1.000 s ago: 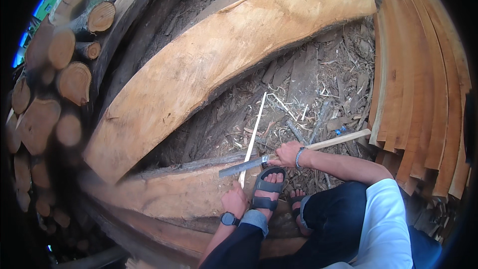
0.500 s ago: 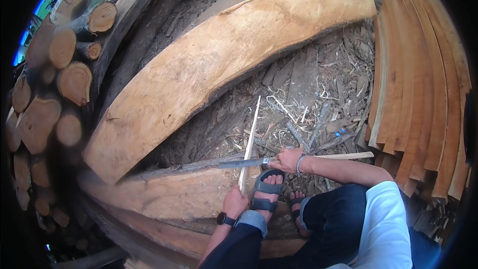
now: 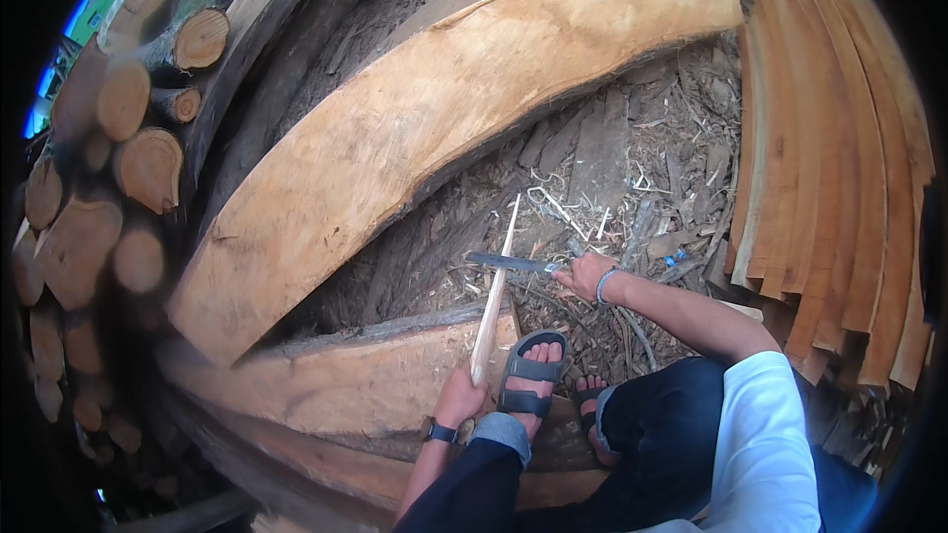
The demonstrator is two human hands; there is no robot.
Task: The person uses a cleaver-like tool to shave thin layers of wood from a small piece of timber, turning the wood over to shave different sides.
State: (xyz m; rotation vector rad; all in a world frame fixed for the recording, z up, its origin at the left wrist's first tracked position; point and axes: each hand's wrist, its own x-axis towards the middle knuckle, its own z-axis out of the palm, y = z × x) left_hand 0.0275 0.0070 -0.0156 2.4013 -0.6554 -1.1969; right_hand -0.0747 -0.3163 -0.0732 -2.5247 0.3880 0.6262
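A pale wooden stick [image 3: 487,328] slants from the near end, by the left foot, to a thin point farther off and slightly right, over the ground; the left hand [image 3: 460,399] is closed around its thick near end, fingers curled; a dark knife blade [image 3: 528,264] crosses the stick beyond its middle, pointing left, though whether the edge touches the wood cannot be told; the right hand [image 3: 587,276] is closed in a grip at the blade's right end, its fingers hiding most of the handle there.

A watch [image 3: 441,430] sits on the left wrist and a braided bracelet [image 3: 605,283] on the right; just right of the left hand is a strapped sandal [image 3: 533,370] on a foot; a near slab [image 3: 346,380] lies under the lower stick; wood shavings [image 3: 555,207] litter the ground farther off; a large curved slab [image 3: 425,128] arches beyond; stacked planks [image 3: 790,168] stand right; cut logs [image 3: 148,168] are piled left.
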